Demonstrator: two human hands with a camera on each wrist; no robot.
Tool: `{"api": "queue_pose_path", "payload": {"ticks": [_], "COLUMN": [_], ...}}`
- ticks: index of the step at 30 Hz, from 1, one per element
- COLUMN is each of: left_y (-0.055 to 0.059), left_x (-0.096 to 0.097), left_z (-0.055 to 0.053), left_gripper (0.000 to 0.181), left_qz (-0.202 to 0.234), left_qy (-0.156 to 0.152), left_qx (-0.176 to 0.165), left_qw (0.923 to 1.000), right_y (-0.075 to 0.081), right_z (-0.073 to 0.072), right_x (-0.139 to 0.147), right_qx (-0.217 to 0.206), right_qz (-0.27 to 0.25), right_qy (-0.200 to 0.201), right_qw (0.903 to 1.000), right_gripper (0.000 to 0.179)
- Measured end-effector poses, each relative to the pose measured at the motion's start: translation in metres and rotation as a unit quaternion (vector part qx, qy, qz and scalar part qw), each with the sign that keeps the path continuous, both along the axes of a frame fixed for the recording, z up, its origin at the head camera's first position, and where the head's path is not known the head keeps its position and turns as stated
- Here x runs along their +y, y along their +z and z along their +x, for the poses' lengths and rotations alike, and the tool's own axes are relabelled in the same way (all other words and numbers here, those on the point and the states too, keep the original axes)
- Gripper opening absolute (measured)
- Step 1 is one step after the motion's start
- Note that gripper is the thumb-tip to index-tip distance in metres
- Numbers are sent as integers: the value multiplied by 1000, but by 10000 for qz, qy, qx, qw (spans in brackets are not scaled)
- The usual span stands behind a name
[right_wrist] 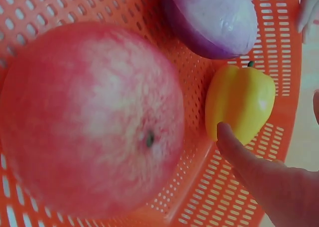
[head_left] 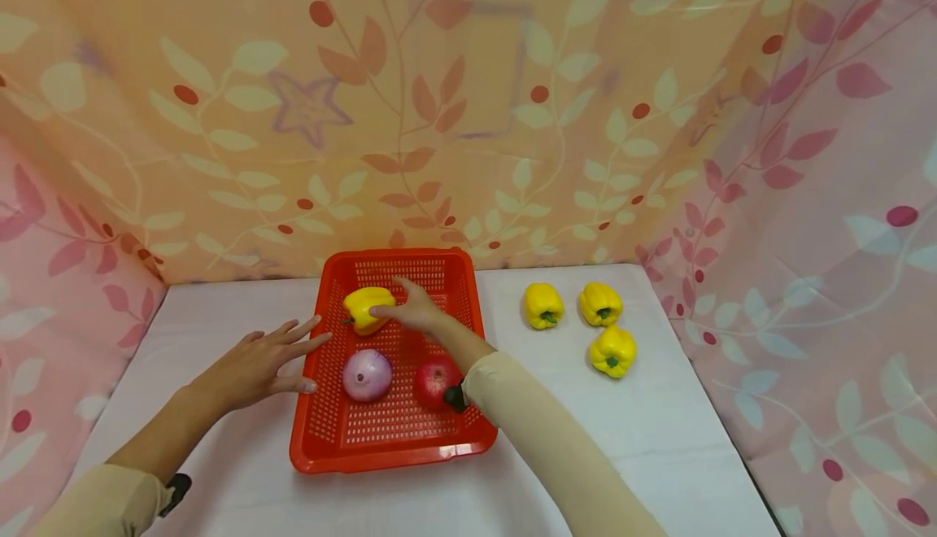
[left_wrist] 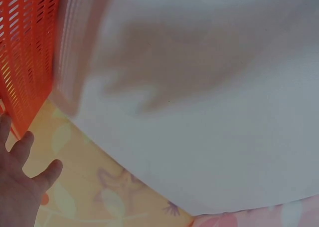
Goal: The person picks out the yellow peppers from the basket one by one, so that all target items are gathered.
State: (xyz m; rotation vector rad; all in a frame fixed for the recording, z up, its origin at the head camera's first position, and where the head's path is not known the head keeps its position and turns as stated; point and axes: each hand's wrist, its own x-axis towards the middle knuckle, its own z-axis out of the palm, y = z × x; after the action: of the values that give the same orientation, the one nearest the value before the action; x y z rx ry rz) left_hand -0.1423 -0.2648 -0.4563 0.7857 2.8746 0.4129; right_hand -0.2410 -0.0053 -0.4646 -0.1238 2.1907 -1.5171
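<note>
A yellow bell pepper (head_left: 368, 310) lies in the back left of a red plastic basket (head_left: 395, 457). My right hand (head_left: 419, 309) reaches over the basket beside it, fingers spread, and the thumb tip overlaps the pepper's right side. In the right wrist view a fingertip meets the edge of that pepper (right_wrist: 241, 102). A peeled purple onion (head_left: 368, 375) sits in front of the pepper, and a red apple (head_left: 435, 381) lies to its right, under my right wrist. My left hand (head_left: 252, 368) hovers at the basket's left rim with fingers spread, holding nothing.
To the right of the basket, three more yellow bell peppers rest on the white table (head_left: 556, 423): one pepper (head_left: 543, 306) alone, a second pepper (head_left: 601, 304) close behind a third pepper (head_left: 613, 351). Patterned cloth (head_left: 468, 114) walls in the back and both sides.
</note>
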Motion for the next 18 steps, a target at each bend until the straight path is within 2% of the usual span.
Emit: {"api": "queue_pose_path", "payload": {"ticks": [9, 18], "left_y": [2, 2], "left_x": [2, 1], "left_z": [1, 1], "left_gripper": [76, 77], "left_qz": [30, 64], "left_qy": [-3, 10], "left_qx": [-43, 10], "left_qw": [10000, 10000], "right_y": [-10, -19], "right_z": [-2, -2], "right_x": [-12, -24], "right_qx": [-250, -217], "right_qz": [-164, 69], "right_qy": [-206, -170], "right_qw": [9993, 9996], "right_gripper": [86, 80]}}
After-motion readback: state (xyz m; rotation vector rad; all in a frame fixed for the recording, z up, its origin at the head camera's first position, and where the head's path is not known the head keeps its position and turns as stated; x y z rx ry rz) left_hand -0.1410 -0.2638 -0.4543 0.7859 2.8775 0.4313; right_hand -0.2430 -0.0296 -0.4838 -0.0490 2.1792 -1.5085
